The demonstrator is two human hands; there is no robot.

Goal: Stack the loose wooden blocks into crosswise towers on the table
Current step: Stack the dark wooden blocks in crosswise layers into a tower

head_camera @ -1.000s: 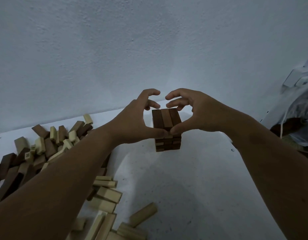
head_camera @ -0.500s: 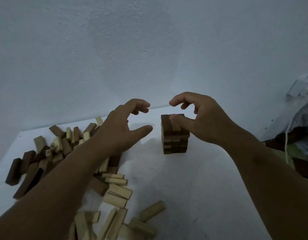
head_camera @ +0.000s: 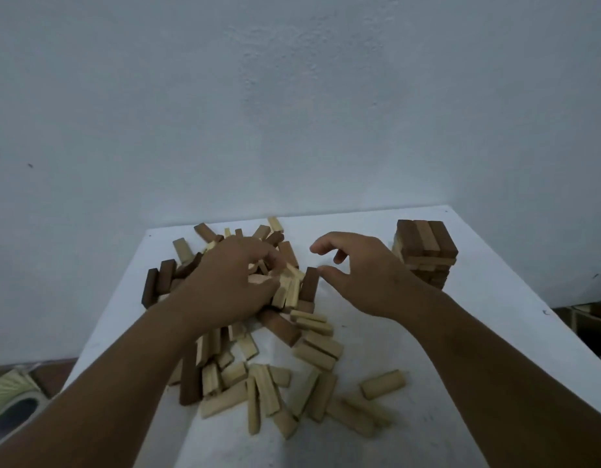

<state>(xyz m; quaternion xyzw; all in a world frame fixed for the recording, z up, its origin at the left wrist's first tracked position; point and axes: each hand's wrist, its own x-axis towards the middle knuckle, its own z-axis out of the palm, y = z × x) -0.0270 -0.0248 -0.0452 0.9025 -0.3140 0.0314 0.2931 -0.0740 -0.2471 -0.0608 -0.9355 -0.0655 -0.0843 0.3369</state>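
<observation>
Head view: left hand (head_camera: 230, 285) was down in the scattered pile of light and dark rectangular wooden blocks (head_camera: 275, 352) on the white surface (head_camera: 478, 332), fingers curled into it; couldn't tell if they gripped one. Right hand (head_camera: 363, 275) hovered beside the pile, fingers loosely curled, holding nothing. Crosswise dark-topped wooden block tower (head_camera: 425, 253) stood at the far right, near the wall.
</observation>
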